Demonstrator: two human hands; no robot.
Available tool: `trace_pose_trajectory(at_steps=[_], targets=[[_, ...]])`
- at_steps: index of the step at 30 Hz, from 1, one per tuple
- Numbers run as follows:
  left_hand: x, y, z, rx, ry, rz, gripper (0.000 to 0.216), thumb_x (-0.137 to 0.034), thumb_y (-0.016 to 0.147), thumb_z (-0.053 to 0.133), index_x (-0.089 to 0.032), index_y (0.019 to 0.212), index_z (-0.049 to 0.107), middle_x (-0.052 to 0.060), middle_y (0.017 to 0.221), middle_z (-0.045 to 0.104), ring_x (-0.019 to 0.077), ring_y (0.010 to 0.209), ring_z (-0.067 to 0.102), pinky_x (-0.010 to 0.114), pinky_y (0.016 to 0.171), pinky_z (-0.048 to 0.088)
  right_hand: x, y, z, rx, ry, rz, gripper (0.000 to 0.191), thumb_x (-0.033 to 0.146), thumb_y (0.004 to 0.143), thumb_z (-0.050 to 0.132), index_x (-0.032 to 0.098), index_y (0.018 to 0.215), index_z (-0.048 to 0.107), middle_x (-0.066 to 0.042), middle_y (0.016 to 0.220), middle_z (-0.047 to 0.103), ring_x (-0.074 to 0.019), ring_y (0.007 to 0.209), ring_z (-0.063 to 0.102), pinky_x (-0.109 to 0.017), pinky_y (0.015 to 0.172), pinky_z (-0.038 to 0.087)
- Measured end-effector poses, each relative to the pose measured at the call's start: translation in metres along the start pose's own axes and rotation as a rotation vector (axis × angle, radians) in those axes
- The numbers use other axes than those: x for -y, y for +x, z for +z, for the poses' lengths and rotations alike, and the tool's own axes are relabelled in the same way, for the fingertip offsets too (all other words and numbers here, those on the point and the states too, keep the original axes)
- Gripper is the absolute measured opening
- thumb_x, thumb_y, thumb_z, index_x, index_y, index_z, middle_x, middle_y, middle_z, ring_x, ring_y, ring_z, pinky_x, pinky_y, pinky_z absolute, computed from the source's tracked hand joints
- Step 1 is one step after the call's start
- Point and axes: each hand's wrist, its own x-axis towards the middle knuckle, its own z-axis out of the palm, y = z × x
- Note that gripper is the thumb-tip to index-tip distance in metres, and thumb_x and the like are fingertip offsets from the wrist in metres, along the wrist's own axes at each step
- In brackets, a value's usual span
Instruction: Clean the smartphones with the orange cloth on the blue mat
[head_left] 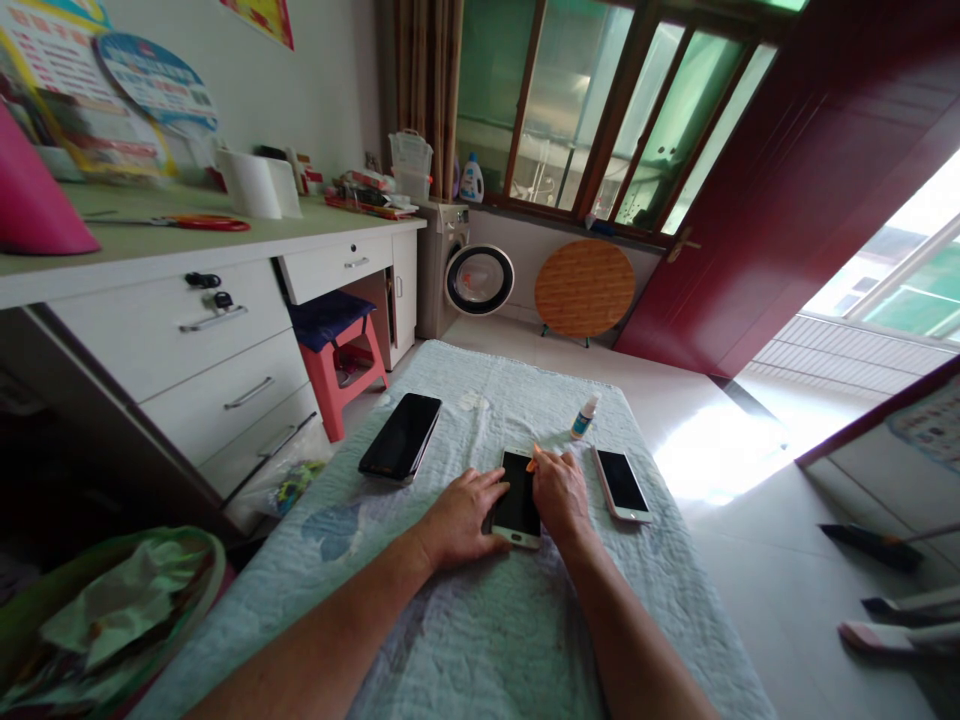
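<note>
A white-framed smartphone (517, 500) with a dark screen lies face up on the quilted cloth. My left hand (466, 512) grips its left side, fingers over the upper edge and thumb by the lower corner. Pinched in my right hand (561, 492) is a small orange cloth (533, 458), pressed on the phone's upper right part; most of the cloth is hidden by the fingers. To the right lies another white smartphone (624, 485), and behind it stands a small spray bottle (583, 417). A larger black phone (401, 437) rests to the left, on top of something pale.
The pale blue quilted cloth (480, 650) covers the table. On the left are a desk (330, 228) with scissors (206, 223) and a paper roll (259, 183), a red stool (341, 370), and a waste bin (214, 560). A washing machine (442, 270) stands behind with its door open.
</note>
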Motion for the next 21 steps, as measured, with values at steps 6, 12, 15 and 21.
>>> trace_pose_trajectory(at_steps=[6, 12, 15, 21], targets=[[0.000, 0.001, -0.002, -0.015, -0.046, 0.043, 0.071, -0.042, 0.066, 0.079, -0.021, 0.128, 0.054, 0.011, 0.140, 0.050, 0.0327, 0.125, 0.048, 0.046, 0.108, 0.036, 0.011, -0.003, -0.001, 0.027, 0.100, -0.201, 0.027, 0.017, 0.093, 0.044, 0.022, 0.096, 0.071, -0.003, 0.107, 0.070, -0.0200, 0.092, 0.052, -0.028, 0.084, 0.038], [-0.001, 0.002, -0.003, -0.053, -0.091, 0.012, 0.069, -0.040, 0.061, 0.083, -0.018, 0.121, 0.058, 0.011, 0.128, 0.056, 0.0316, 0.118, 0.052, 0.042, 0.104, 0.040, 0.014, -0.003, 0.002, 0.051, 0.144, -0.308, 0.028, 0.019, 0.096, 0.042, 0.022, 0.091, 0.070, -0.001, 0.112, 0.069, -0.0176, 0.089, 0.053, -0.027, 0.086, 0.038], [0.001, 0.002, -0.003, -0.038, -0.079, 0.029, 0.066, -0.038, 0.062, 0.083, -0.018, 0.120, 0.059, 0.010, 0.127, 0.057, 0.0317, 0.118, 0.052, 0.042, 0.105, 0.039, 0.012, 0.001, 0.003, 0.061, 0.106, -0.257, 0.028, 0.020, 0.096, 0.041, 0.023, 0.098, 0.070, -0.001, 0.121, 0.066, -0.0183, 0.090, 0.052, -0.027, 0.087, 0.037], [0.002, 0.003, -0.006, -0.011, -0.073, 0.020, 0.063, -0.038, 0.063, 0.084, -0.018, 0.117, 0.061, 0.009, 0.123, 0.060, 0.0319, 0.115, 0.054, 0.043, 0.103, 0.040, 0.014, 0.009, 0.010, 0.091, 0.057, -0.184, 0.041, 0.020, 0.095, 0.041, 0.026, 0.132, 0.057, 0.001, 0.134, 0.058, -0.0210, 0.094, 0.049, -0.030, 0.088, 0.037]])
